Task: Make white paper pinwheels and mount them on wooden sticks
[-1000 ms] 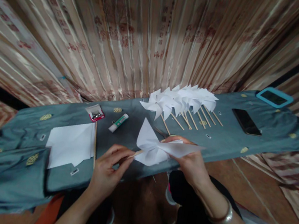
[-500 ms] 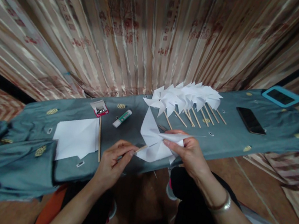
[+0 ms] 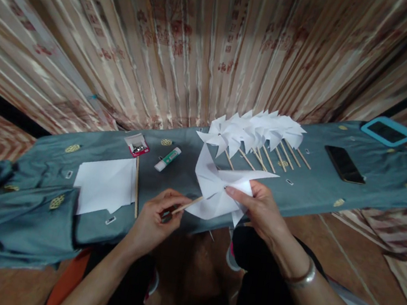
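Note:
My left hand (image 3: 155, 219) pinches the end of a thin wooden stick (image 3: 187, 205) that runs up to a white paper pinwheel (image 3: 217, 185). My right hand (image 3: 261, 209) grips the pinwheel's folded blades near its centre, fingers closed on the paper. Both hands are held just over the near edge of a long surface covered in grey-blue cloth (image 3: 308, 188). A silver bangle sits on my right wrist.
A row of finished white pinwheels on sticks (image 3: 256, 130) lies at the back. White paper sheets (image 3: 104, 188), a loose stick (image 3: 136, 186), a glue stick (image 3: 167, 159) and a small red packet (image 3: 136, 144) are to the left. Two phones (image 3: 344, 163) (image 3: 388, 131) lie right. Striped curtains hang behind.
My right hand has shifted its hold on the pinwheel, and one blade now points up and to the right. My left hand stays pinched on the stick. The view has tilted slightly.

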`<action>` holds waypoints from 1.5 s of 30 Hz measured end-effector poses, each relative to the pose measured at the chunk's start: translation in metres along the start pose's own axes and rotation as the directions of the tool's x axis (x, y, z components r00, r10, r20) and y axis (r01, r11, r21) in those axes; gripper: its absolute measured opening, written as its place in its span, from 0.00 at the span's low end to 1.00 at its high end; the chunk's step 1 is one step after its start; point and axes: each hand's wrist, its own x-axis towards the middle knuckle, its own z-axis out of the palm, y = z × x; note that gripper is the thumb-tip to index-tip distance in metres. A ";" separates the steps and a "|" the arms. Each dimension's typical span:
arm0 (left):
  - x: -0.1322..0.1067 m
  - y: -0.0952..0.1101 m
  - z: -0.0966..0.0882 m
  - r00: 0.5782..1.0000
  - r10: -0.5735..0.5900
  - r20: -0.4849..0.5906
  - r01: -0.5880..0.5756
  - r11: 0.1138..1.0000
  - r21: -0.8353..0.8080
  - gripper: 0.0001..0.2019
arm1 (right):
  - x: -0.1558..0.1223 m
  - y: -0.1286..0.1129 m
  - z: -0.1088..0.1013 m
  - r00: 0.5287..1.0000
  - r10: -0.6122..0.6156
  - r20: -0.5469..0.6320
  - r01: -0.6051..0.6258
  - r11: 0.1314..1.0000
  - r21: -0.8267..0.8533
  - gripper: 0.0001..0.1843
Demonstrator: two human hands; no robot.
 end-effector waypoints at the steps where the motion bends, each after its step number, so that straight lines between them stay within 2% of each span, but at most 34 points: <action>1: 0.000 0.000 0.000 1.000 -0.003 0.007 0.003 1.000 0.016 0.11 | 0.000 0.000 0.000 1.000 0.001 -0.002 -0.001 1.000 0.005 0.21; 4: 0.001 0.000 0.001 1.000 0.025 0.002 -0.025 0.997 0.078 0.10 | 0.001 0.000 0.000 1.000 0.006 0.000 -0.006 1.000 0.016 0.20; 9: 0.001 -0.004 0.006 0.990 0.123 -0.066 -0.110 0.978 0.176 0.06 | 0.002 0.002 -0.001 1.000 -0.006 0.006 0.006 1.000 0.010 0.20; 17: 0.000 -0.004 0.007 0.970 0.224 -0.093 -0.198 0.953 0.230 0.07 | 0.002 0.002 -0.002 1.000 -0.011 0.009 0.011 1.000 0.004 0.21; 24: 0.002 -0.006 0.008 0.986 0.080 -0.147 -0.063 0.991 0.120 0.07 | 0.000 0.005 -0.001 0.997 -0.084 0.003 0.083 0.993 -0.082 0.21; 29: 0.001 -0.012 0.015 0.981 -0.079 -0.179 0.062 0.993 -0.103 0.04 | -0.005 0.000 0.002 0.980 -0.190 0.067 0.200 0.953 -0.227 0.20; 33: -0.002 -0.016 0.019 0.973 -0.197 -0.123 0.159 0.951 -0.266 0.07 | -0.007 0.001 0.001 0.941 -0.320 0.114 0.339 0.874 -0.348 0.15; 36: -0.004 -0.018 0.019 0.974 -0.218 -0.053 0.192 0.932 -0.307 0.09 | -0.008 0.003 -0.001 0.890 -0.419 0.179 0.455 0.807 -0.377 0.10; 39: -0.008 -0.018 0.018 0.979 -0.203 -0.032 0.184 0.938 -0.294 0.07 | -0.012 0.006 -0.002 0.830 -0.497 0.254 0.557 0.765 -0.322 0.09; 42: -0.013 -0.012 0.014 0.987 -0.152 -0.051 0.133 0.954 -0.267 0.05 | -0.021 0.004 -0.003 0.777 -0.526 0.346 0.616 0.747 -0.249 0.11; 45: -0.020 0.000 0.007 0.996 -0.035 -0.086 0.021 0.988 -0.155 0.06 | -0.034 -0.002 -0.005 0.724 -0.538 0.432 0.685 0.635 -0.357 0.11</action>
